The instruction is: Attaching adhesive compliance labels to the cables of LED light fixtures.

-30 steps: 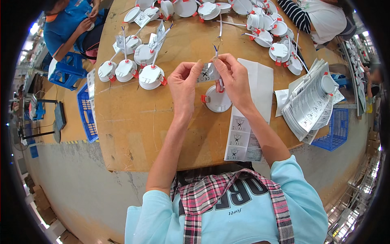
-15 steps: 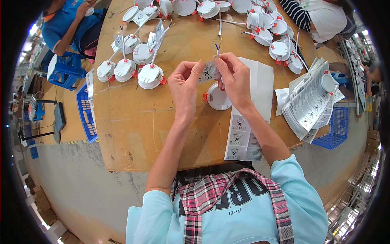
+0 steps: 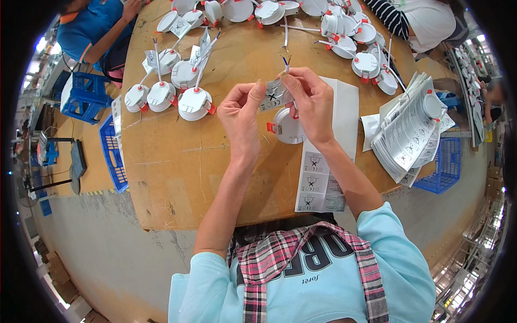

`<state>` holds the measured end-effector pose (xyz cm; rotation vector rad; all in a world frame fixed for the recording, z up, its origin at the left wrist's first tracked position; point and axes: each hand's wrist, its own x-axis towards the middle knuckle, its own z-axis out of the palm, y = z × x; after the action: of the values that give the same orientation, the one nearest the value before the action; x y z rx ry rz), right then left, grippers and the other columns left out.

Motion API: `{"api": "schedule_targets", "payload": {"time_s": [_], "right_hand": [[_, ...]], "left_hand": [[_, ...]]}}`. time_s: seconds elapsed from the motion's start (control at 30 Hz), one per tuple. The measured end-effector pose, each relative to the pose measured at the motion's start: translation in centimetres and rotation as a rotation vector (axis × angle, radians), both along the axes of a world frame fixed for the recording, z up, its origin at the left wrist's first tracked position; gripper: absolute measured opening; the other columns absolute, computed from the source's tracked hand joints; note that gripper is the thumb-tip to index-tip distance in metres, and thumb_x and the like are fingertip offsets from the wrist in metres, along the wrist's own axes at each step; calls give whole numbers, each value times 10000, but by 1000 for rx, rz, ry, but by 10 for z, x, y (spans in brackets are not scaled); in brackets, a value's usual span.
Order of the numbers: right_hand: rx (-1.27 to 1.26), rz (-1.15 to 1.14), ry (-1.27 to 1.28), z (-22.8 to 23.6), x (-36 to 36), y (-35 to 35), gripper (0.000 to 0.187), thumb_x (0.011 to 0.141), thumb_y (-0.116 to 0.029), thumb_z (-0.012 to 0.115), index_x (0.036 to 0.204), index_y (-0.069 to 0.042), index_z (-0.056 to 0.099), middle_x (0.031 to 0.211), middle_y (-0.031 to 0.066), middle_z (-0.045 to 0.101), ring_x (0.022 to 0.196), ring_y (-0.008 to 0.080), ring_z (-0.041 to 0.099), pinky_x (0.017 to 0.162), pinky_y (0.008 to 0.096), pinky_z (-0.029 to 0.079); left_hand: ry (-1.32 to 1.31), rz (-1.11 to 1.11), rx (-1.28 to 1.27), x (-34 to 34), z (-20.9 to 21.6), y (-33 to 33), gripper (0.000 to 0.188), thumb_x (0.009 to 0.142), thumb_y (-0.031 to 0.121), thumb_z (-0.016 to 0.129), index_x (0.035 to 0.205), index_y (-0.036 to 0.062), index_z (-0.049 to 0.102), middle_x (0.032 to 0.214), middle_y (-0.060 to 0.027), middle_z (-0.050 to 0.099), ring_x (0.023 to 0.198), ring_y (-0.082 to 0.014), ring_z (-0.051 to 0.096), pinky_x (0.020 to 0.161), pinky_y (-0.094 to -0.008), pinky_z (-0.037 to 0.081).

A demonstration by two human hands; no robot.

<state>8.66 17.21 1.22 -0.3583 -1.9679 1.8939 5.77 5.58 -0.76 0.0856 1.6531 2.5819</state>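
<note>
A silver-grey printed label point(image 3: 276, 96) stretches between my hands above the table. My left hand point(image 3: 240, 116) pinches its left end between thumb and fingers. With thumb and fingers closed, my right hand point(image 3: 315, 107) grips the white cable point(image 3: 287, 69) where the label meets it; bare wire ends stick up above the fingertips. Below, a round white downlight point(image 3: 290, 129) with a red spring-clip tip lies on the table, partly covered by my right hand. A backing sheet of labels point(image 3: 322, 185) lies under my right forearm, with several labels along its near part.
Several downlights with labelled cables point(image 3: 195, 103) stand at the left. More downlights point(image 3: 366, 64) crowd the far side. A stack of label sheets point(image 3: 404, 134) with a round white piece on top lies at the right. Blue baskets point(image 3: 444, 167) flank the table; two other people sit across.
My hands have drawn slightly apart, so a bit more of the label shows between them. My left thumb sits a little lower. The whole view has shifted slightly.
</note>
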Motion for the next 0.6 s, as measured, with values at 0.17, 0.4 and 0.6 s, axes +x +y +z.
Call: {"api": "schedule_targets", "payload": {"time_s": [0.17, 0.4, 0.6], "right_hand": [[-171, 166, -110, -1, -1, 9, 253, 897, -240, 617, 866, 10, 599, 621, 32, 589, 455, 66, 489, 393, 208, 361], [-125, 261, -93, -3, -5, 13, 258, 896, -248, 620, 838, 2, 586, 658, 17, 580, 519, 67, 512, 460, 212, 390], [-32, 167, -6, -6, -5, 9, 249, 886, -243, 636, 815, -7, 598, 692, -14, 570, 625, 39, 500, 525, 202, 377]], "left_hand": [[-38, -80, -43, -7, -4, -5, 193, 860, 201, 677, 803, 19, 645, 734, 21, 614, 664, -17, 492, 606, -184, 370], [-16, -88, -71, -11, -9, -7, 211, 871, 223, 665, 817, 21, 637, 752, 24, 618, 670, -18, 500, 608, -183, 380], [-110, -52, -29, -6, 2, -4, 203, 862, 210, 674, 838, 11, 646, 756, 5, 630, 675, -33, 522, 634, -190, 407]]}}
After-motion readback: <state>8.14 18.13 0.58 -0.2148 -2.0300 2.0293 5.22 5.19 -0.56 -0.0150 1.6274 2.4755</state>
